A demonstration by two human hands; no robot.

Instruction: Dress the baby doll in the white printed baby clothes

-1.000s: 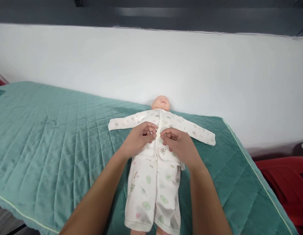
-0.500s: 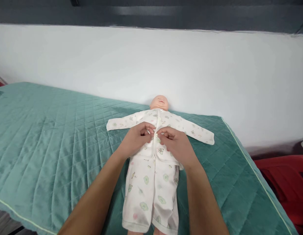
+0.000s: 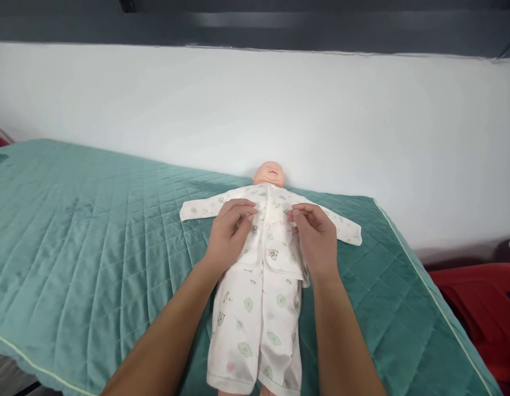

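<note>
A baby doll [image 3: 268,174] lies on its back, its smiling head toward the wall and its arms stretched out sideways. It wears a white printed jacket [image 3: 272,242] with buttons down the front, over matching trousers [image 3: 246,330]. The two front edges meet at a button [image 3: 267,225] at mid-chest. My left hand [image 3: 232,231] hovers over the left side of the jacket, fingers bent and apart from the thumb, holding nothing. Over the other side of the chest is my right hand [image 3: 316,236], fingers loosely curled near the thumb, with nothing visible in it.
A green quilted cover [image 3: 114,236] spreads under the doll, with pale piping along its edge. Behind it rises a white wall [image 3: 255,104] below a dark ledge [image 3: 255,25]. Red plastic chairs or stools [image 3: 481,308] stand beyond the right edge.
Both hands have let go of the jacket front at the button and moved apart, the left outward to the left, the right outward to the right. The doll stays in place.
</note>
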